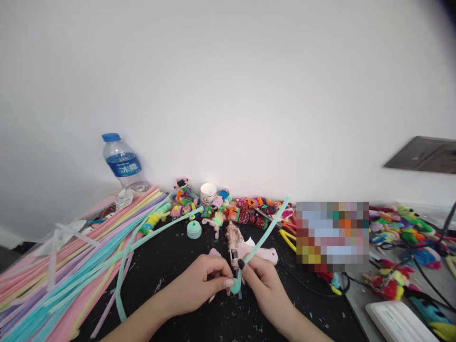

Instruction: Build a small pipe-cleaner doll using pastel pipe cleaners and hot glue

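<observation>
One mint-green stacked-ring coil of fuzzy stem [194, 231] stands on the black, speckled surface [160, 261]; looks complete. Second piece in work: a long mint-green fuzzy stem [269, 230], between both hands over the surface, near side of the pale pink plastic glue gun [257, 252]. Its lower end is curled small; the rest runs straight, up and right across the gun. My read: early stage, curl started, most of the length unwound. Can't tell if glue is on it.

Pose: left hand [203, 280] comes in from lower left, fingers bent, thumb-and-finger grip pinching the curled end. Right hand [262, 281] comes in from lower right, grip pinching the stem just above the curl. Fingertips nearly meet. A small pink fuzzy piece [214, 252] shows just beyond the left fingers; can't tell if it's held.
</observation>
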The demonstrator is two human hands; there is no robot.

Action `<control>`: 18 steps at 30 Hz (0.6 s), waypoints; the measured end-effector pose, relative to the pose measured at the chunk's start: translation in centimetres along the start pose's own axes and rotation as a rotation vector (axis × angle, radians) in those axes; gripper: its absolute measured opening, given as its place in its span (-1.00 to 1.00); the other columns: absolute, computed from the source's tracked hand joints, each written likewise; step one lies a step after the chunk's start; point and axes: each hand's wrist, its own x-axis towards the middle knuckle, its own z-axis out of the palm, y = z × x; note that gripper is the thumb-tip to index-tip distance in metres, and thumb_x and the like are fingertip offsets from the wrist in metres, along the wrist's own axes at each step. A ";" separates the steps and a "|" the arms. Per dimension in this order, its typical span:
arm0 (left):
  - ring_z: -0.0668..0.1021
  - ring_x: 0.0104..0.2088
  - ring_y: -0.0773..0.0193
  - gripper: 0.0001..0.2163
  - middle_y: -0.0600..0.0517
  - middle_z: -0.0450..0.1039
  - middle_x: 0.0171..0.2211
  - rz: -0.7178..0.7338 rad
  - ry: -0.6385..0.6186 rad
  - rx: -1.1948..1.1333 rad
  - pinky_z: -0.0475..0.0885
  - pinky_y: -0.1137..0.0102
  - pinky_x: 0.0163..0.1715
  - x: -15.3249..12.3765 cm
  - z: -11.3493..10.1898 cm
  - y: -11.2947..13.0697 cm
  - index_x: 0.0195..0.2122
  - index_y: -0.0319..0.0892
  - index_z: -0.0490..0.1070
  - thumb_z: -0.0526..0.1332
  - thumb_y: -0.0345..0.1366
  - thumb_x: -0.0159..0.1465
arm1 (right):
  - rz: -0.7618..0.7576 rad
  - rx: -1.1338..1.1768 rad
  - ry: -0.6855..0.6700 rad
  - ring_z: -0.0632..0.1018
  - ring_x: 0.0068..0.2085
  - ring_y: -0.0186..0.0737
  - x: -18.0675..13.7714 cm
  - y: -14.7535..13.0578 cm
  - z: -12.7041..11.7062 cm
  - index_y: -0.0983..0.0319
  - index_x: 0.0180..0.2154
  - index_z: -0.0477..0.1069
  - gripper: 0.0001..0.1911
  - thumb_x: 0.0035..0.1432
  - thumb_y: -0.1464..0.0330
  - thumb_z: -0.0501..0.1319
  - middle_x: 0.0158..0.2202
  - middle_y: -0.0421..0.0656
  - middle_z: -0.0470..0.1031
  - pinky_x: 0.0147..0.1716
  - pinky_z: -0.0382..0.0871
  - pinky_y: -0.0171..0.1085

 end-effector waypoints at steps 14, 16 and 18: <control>0.29 -0.66 0.42 -0.82 0.17 0.23 -0.66 -0.015 0.009 0.006 0.14 0.53 -0.63 -0.1 0.1 0.3 -0.47 -0.22 0.39 0.13 -0.23 0.17 | 0.003 -0.025 0.005 0.21 -0.51 -0.33 0.1 -0.3 0.0 0.24 -0.60 0.20 -0.66 0.19 0.26 0.02 -0.60 -0.26 0.18 -0.51 0.12 -0.36; 0.29 -0.66 0.43 -0.83 0.17 0.24 -0.65 -0.012 0.011 -0.004 0.14 0.53 -0.63 -0.1 0.1 0.3 -0.47 -0.22 0.39 0.13 -0.25 0.17 | -0.005 -0.031 0.015 0.20 -0.51 -0.33 0.1 -0.1 0.0 0.24 -0.60 0.18 -0.65 0.19 0.26 0.03 -0.60 -0.27 0.16 -0.52 0.12 -0.36; 0.29 -0.66 0.42 -0.84 0.16 0.26 -0.64 -0.008 0.011 -0.006 0.15 0.53 -0.63 -0.1 0.1 0.3 -0.47 -0.22 0.39 0.13 -0.26 0.17 | -0.010 -0.028 0.019 0.20 -0.52 -0.34 0.1 -0.1 0.0 0.24 -0.60 0.17 -0.65 0.19 0.26 0.03 -0.60 -0.28 0.15 -0.53 0.11 -0.36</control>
